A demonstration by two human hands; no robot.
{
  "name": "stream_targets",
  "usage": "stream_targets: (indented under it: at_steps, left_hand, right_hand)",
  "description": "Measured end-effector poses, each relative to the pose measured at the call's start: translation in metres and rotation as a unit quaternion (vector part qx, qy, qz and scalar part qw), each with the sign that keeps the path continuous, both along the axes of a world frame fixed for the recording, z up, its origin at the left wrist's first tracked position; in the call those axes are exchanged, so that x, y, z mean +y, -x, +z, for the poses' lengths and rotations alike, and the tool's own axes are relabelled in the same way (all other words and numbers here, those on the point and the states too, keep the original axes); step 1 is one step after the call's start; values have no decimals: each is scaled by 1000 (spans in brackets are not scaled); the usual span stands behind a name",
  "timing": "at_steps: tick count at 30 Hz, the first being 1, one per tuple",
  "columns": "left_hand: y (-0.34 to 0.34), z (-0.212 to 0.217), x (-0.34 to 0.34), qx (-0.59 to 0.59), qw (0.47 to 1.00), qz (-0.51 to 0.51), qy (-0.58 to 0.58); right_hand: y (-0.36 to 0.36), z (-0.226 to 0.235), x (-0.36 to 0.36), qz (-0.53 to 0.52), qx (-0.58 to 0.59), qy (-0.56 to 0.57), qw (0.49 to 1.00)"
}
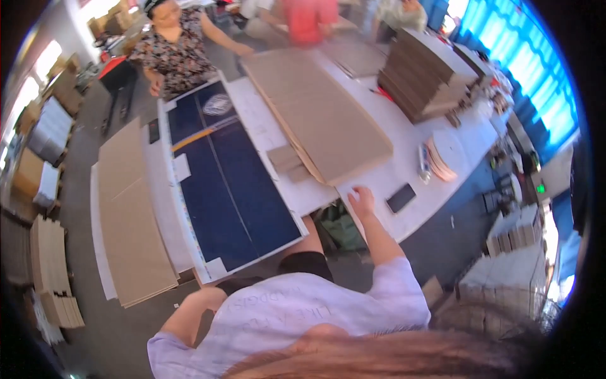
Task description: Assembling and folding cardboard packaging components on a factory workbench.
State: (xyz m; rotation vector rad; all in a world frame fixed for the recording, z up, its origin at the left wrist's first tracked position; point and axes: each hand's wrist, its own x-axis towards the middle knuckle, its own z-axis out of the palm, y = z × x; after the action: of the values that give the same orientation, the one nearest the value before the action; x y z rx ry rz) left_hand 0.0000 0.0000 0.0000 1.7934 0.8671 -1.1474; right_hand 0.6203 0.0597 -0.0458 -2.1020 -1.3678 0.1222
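Observation:
My right hand [362, 202] hovers by the near corner of a thick stack of brown cardboard sheets [322, 114], its fingers slightly spread and holding nothing. A dark phone [401, 198] lies on the white table just right of it. My left hand [213, 297] is low at my side, close to the near edge of a large dark blue printed sheet [224, 183] with white borders and a yellow stripe. Its fingers are hidden. Small brown cardboard pieces [288, 163] rest between the printed sheet and the stack.
Long brown boards [132, 215] lie left of the printed sheet. A tall cardboard stack [429, 76], a tape roll [445, 158] and a tube-like item [423, 163] stand on the white table [379, 180]. A co-worker [183, 50] stands across, one arm reaching to the cardboard.

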Motion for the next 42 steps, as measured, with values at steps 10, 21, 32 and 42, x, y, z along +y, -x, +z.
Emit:
stream_targets:
  at_steps: [10, 21, 32, 42]
  left_hand:
    - [-213, 72, 128, -369, 899, 219, -92]
    - [-380, 4, 188, -356, 738, 557, 136]
    - [-469, -21, 197, -338, 694, 635, 26]
    - [-474, -86, 245, -315, 655, 686, 33]
  right_hand:
    - [22, 21, 47, 136, -154, 82, 975]
    - [12, 31, 80, 189, -191, -66, 961]
    - [-1, 59, 88, 219, -216, -87, 947]
    - [-17, 109, 98, 194, -184, -206, 942]
